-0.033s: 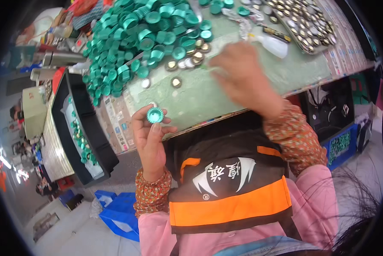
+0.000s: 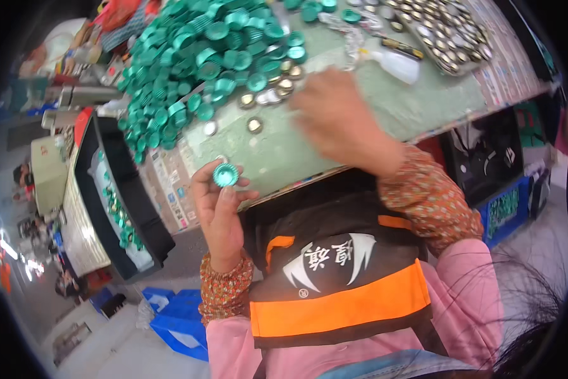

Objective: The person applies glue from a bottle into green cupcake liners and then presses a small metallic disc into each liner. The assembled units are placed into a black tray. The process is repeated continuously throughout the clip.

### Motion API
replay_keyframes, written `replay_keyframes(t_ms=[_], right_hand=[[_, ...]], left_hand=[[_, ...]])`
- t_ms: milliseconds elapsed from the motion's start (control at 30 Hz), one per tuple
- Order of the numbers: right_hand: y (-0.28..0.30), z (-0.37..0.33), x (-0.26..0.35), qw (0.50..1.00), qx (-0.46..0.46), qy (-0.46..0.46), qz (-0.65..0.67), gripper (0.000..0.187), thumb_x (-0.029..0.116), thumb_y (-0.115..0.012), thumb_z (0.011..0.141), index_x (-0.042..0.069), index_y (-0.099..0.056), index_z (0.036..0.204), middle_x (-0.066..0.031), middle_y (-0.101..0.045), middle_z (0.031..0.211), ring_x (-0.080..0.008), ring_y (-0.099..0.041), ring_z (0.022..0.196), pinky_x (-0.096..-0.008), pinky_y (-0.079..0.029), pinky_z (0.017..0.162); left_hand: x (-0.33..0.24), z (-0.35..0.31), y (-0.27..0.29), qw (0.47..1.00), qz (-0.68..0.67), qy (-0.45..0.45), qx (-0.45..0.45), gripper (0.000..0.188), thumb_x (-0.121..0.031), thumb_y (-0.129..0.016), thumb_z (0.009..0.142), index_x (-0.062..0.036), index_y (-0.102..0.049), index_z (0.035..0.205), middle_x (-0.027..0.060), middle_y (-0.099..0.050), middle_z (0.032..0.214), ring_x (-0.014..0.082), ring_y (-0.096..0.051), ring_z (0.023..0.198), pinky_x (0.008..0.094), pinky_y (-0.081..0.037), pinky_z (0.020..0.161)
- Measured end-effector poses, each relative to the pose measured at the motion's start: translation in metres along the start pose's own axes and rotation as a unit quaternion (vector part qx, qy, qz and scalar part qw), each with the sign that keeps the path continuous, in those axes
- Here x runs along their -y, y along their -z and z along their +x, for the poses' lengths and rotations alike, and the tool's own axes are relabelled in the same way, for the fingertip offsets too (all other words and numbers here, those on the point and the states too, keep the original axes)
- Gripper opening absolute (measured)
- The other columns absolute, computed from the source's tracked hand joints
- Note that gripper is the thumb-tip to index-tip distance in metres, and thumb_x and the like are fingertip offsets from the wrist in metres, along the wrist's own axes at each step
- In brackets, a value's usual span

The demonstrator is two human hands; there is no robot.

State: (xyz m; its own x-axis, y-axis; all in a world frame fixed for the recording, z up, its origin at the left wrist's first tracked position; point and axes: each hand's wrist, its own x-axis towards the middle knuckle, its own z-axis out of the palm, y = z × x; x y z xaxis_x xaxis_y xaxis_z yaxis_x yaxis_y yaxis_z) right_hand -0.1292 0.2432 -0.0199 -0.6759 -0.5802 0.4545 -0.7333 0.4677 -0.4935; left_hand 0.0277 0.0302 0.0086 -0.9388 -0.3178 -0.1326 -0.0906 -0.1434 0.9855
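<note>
My left hand [image 2: 219, 211] is closed on a green fluted cap [image 2: 225, 175] at the near edge of the table, its hollow side facing up. A small pale round piece [image 2: 220, 158] shows just behind that cap at the fingertips. My right hand [image 2: 334, 117] hovers over the table, its fingers smeared by motion, nearest to a short row of gold-and-silver metal discs [image 2: 285, 84]. Whether it holds anything cannot be made out. A large heap of green caps [image 2: 208, 57] lies beyond both hands. A single gold disc [image 2: 254, 125] and a silver one [image 2: 210, 128] lie apart from the row.
A tray of metal discs [image 2: 451, 38] stands at the far right, near a white plastic bottle [image 2: 397, 67] and a black-and-yellow pen-like tool [image 2: 402, 48]. A black bin [image 2: 146, 218] with caps hangs by the table's left end. Blue crates [image 2: 181, 322] sit low on the left.
My right hand has shifted a little left, toward the row of metal discs. My left hand still holds the green cap. The whole view has moved slightly.
</note>
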Motion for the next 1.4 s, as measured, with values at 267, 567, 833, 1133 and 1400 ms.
replay_keyframes(t_ms=[267,567,833,1133,1400], right_hand=[[-0.08,0.017,0.04,0.991,-0.03,0.036,-0.127,0.017,0.023,-0.065,0.075,0.008,-0.072,0.079,-0.0027,-0.063,0.085,-0.0242,-0.053,0.096,-0.0432,-0.04,0.083],[-0.018,-0.024,0.03,0.991,-0.007,0.092,-0.096,0.011,0.02,-0.066,0.076,0.01,-0.068,0.082,-0.0037,-0.061,0.092,-0.0234,-0.054,0.101,-0.0426,-0.042,0.085],[-0.013,-0.025,0.022,0.995,0.096,-0.013,-0.005,0.028,0.015,-0.066,0.081,0.005,-0.059,0.106,-0.011,-0.056,0.101,-0.0311,-0.054,0.101,-0.0443,-0.043,0.084],[-0.007,-0.022,0.024,0.996,0.08,-0.007,0.027,0.025,0.012,-0.068,0.079,0.004,-0.058,0.101,-0.0129,-0.052,0.1,-0.0326,-0.05,0.099,-0.0449,-0.04,0.083],[-0.001,-0.021,0.034,0.994,0.077,0.011,0.071,0.027,0.011,-0.069,0.081,0.004,-0.057,0.105,-0.0124,-0.053,0.098,-0.0325,-0.051,0.095,-0.0439,-0.04,0.082]], left_hand=[[0.011,-0.01,0.013,1.0,0.005,-0.003,0.007,0.051,-0.02,-0.055,0.102,-0.0035,-0.038,0.147,0.0134,-0.061,0.125,0.0205,-0.059,0.109,0.0349,-0.058,0.085],[0.012,-0.017,0.015,0.996,-0.056,0.051,0.041,0.054,-0.026,-0.052,0.102,0.0001,-0.039,0.148,0.0112,-0.057,0.121,0.0196,-0.057,0.105,0.0322,-0.058,0.08],[0.005,-0.014,-0.004,0.977,-0.157,0.13,0.059,0.057,-0.02,-0.059,0.099,0.0016,-0.04,0.148,0.0148,-0.064,0.116,0.0215,-0.066,0.102,0.0367,-0.061,0.083],[0.017,-0.021,0.012,0.976,-0.164,0.128,0.067,0.052,-0.017,-0.056,0.101,0.0008,-0.038,0.147,0.0164,-0.061,0.12,0.0187,-0.064,0.102,0.0333,-0.062,0.083],[0.014,-0.022,0.011,0.964,-0.202,0.164,0.058,0.052,-0.018,-0.057,0.101,0.0014,-0.04,0.147,0.0176,-0.061,0.125,0.019,-0.064,0.102,0.0333,-0.062,0.082]])
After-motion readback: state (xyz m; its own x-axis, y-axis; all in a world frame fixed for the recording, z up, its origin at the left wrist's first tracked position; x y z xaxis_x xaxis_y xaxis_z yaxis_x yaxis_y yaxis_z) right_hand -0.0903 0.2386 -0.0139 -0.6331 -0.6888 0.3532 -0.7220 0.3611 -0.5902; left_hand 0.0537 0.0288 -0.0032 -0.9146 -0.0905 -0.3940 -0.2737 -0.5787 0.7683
